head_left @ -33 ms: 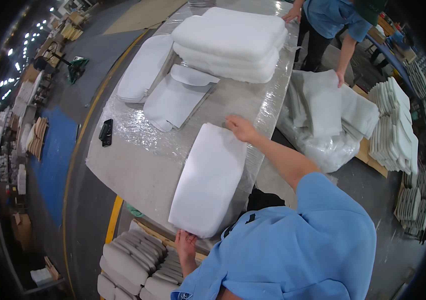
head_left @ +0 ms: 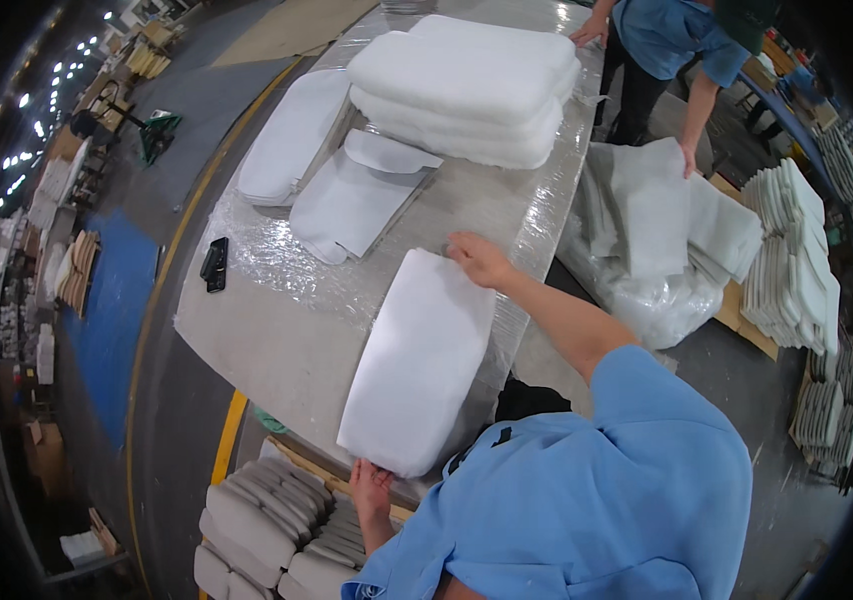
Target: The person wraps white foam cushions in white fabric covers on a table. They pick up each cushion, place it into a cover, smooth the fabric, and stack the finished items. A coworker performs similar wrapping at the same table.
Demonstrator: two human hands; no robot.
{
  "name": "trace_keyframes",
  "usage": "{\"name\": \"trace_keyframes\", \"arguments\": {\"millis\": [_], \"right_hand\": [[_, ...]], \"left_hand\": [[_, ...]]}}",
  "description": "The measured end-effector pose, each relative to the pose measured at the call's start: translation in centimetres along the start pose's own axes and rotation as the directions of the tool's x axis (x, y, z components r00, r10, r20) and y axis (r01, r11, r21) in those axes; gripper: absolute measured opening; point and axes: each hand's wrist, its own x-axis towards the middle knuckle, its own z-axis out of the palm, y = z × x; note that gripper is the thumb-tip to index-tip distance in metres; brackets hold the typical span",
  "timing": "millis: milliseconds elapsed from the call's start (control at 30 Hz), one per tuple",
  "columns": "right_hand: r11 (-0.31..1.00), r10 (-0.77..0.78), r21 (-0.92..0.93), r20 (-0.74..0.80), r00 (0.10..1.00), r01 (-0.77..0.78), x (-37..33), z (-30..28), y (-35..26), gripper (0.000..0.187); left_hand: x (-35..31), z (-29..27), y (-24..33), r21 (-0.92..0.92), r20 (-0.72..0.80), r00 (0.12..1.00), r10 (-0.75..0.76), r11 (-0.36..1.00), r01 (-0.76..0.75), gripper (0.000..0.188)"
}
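Observation:
A white cushion pad (head_left: 419,360) with rounded corners lies lengthwise near the table's right edge. At its near end, my left hand (head_left: 372,485) has its fingers closed on the edge, partly hidden beneath it. My right hand (head_left: 480,262) is curled round the far right corner of the same pad. Beyond it on the table lie flat white pieces (head_left: 365,195), one with a folded end. Another white pad stack (head_left: 292,140) sits farther left. Thick fluffy white pads (head_left: 462,75) are piled at the back.
The plastic-covered table (head_left: 257,320) carries a small black device (head_left: 214,265) at its left edge. Grey pads (head_left: 257,510) are stacked below the near edge. A co-worker's hand (head_left: 689,160) touches white sheets (head_left: 652,215) on the right. More stacked pads (head_left: 787,255) stand beyond.
Hardly anything differs. The view has shifted very slightly, and both my hands stay at the same places on the pad.

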Motion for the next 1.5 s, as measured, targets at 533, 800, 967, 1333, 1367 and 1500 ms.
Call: {"name": "trace_keyframes", "arguments": {"millis": [533,800,967,1333,1367,1500], "right_hand": [[0.931,0.053,0.344,0.21,0.976,-0.125,5.2,-4.0,2.4,0.055],[0.894,-0.086,0.447,0.224,0.971,-0.024,1.5,-2.0,1.5,0.055],[0.806,-0.172,0.553,0.559,0.811,-0.21,7.3,-5.8,-2.6,0.07],[0.611,-0.183,0.774,0.341,0.922,-0.165,11.4,3.7,-9.3,0.067],[0.613,-0.187,0.777,0.318,0.929,-0.143,11.9,4.5,-9.2,0.067],[0.761,-0.097,0.64,0.271,0.958,-0.104,12.9,5.5,-9.4,0.065]], "left_hand": [[0.0,6.8,-0.1,0.077,-0.4,0.907,0.131,0.991,-0.11,0.06],[-0.2,7.3,2.8,0.273,-0.484,0.863,0.149,0.962,-0.013,0.04],[-0.4,5.5,6.7,-0.006,-0.273,0.957,0.103,0.994,-0.109,0.021],[1.3,5.1,6.3,-0.002,-0.205,0.934,0.293,0.954,-0.3,0.038],[1.8,5.7,6.5,0.092,-0.238,0.911,0.338,0.941,-0.325,0.04],[2.9,6.3,8.0,0.242,-0.316,0.834,0.452,0.888,-0.39,0.045]]}}
